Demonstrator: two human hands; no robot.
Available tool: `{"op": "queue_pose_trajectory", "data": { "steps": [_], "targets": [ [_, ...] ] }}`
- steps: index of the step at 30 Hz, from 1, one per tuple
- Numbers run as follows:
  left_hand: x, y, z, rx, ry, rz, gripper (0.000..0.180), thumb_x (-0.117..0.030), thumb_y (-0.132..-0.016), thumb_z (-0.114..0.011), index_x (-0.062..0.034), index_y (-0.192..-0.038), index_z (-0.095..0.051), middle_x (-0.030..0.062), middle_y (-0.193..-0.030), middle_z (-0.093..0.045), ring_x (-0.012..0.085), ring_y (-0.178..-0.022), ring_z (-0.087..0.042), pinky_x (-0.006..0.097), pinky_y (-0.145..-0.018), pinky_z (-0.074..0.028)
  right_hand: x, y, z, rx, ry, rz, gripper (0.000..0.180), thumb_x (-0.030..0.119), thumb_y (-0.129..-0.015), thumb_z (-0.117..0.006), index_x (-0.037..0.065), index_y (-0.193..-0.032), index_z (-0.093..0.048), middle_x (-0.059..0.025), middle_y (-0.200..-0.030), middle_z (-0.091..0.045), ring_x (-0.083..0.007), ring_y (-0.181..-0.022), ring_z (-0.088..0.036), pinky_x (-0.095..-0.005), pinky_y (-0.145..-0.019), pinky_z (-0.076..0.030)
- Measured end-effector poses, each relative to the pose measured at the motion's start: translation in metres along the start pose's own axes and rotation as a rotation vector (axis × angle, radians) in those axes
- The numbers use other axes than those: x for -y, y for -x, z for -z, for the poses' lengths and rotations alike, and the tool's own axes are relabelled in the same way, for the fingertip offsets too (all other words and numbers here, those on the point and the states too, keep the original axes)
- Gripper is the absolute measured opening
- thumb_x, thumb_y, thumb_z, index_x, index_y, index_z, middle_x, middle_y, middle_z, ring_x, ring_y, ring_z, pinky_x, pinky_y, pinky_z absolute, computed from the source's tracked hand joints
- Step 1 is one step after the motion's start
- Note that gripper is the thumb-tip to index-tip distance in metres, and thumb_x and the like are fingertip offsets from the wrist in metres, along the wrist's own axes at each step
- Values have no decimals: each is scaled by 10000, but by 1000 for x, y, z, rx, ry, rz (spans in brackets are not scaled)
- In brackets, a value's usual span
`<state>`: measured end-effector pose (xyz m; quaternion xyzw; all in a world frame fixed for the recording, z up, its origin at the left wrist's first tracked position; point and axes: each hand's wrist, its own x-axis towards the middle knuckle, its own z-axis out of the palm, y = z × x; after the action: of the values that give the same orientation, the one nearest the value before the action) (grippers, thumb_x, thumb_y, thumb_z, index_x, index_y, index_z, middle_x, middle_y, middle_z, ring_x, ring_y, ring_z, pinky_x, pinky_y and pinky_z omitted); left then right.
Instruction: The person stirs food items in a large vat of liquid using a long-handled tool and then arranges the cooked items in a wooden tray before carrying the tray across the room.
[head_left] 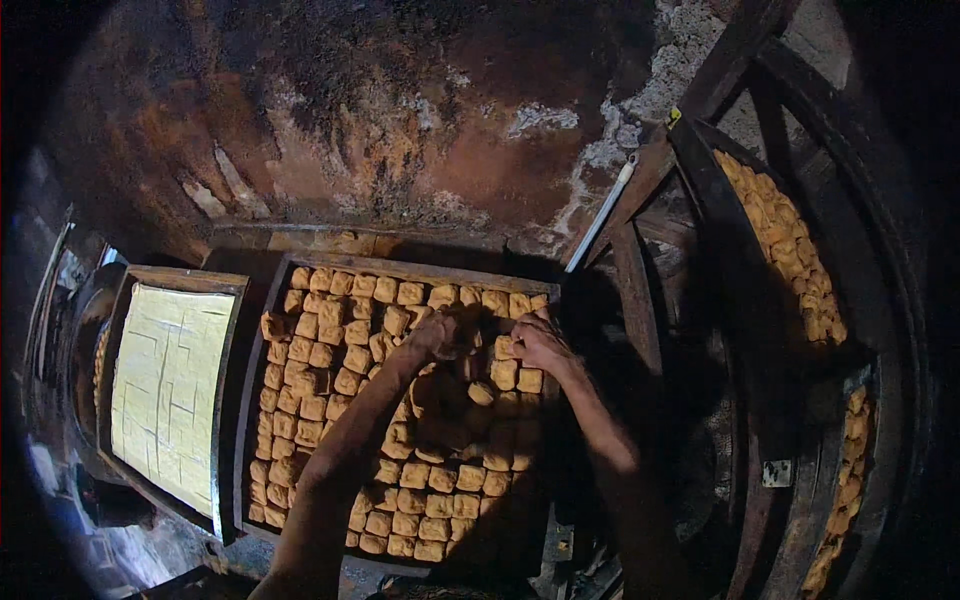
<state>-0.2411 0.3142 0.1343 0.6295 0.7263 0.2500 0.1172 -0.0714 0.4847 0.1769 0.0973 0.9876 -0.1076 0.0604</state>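
A wide wooden tray [262, 350] holds many golden-brown, blocky pieces that look like fried tofu [411, 501], set in rough rows. Both my arms reach over it. My left hand [438, 334] is closed above the far middle of the tray, its fingers curled and mostly in shadow, so what they hold does not show. Toward the far right corner, my right hand [541, 342] bends its fingers against a fried tofu piece [506, 347]. Between and below the hands lies a dark gap in the rows, with a loose piece [481, 393] beside it.
On the left stands a smaller wooden tray [236, 320] with a pale yellow, line-scored slab [165, 375]. A stained wall [400, 130] rises behind. Dark timber beams [640, 290] and a light-coloured rod [603, 215] stand at right, where more brown pieces [785, 235] sit in racks.
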Motion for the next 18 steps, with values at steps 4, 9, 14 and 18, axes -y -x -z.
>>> {"op": "queue_pose_trajectory", "data": {
  "steps": [4, 9, 14, 18],
  "targets": [
    [3, -22, -22, -3, 109, -46, 587, -439, -762, -571, -144, -1253, -445, 102, -1232, -489, 279, -1055, -523, 445, -886, -404, -19, -3, -21, -125, -164, 66, 281, 138, -746, -607, 21, -1001, -589, -128, -1037, -529, -278, -1035, -442, -368, -902, -359],
    [39, -30, -57, -310, -183, -261, 575, -355, -799, -543, -130, -1299, -371, 123, -1258, -442, 270, -1046, -516, 417, -866, -421, -11, -13, -26, -15, -311, -27, 304, 147, -768, -597, 18, -1042, -581, -147, -1052, -546, -305, -1060, -472, -393, -885, -397],
    [26, -44, -65, -247, -312, -125, 508, -327, -825, -504, -114, -1271, -387, 112, -1214, -462, 243, -1015, -517, 396, -864, -422, 20, 10, -38, -402, -219, 132, 257, 138, -747, -644, 23, -973, -603, -137, -1007, -563, -286, -970, -513, -386, -814, -427],
    [17, -62, -75, -187, -476, -71, 457, -306, -846, -472, -101, -1249, -400, 103, -1178, -478, 222, -990, -519, 379, -862, -423, 10, 27, -48, -345, -200, 128, 280, 129, -705, -657, 63, -971, -601, -99, -1042, -558, -262, -962, -495, -372, -825, -407]
  ]
}}
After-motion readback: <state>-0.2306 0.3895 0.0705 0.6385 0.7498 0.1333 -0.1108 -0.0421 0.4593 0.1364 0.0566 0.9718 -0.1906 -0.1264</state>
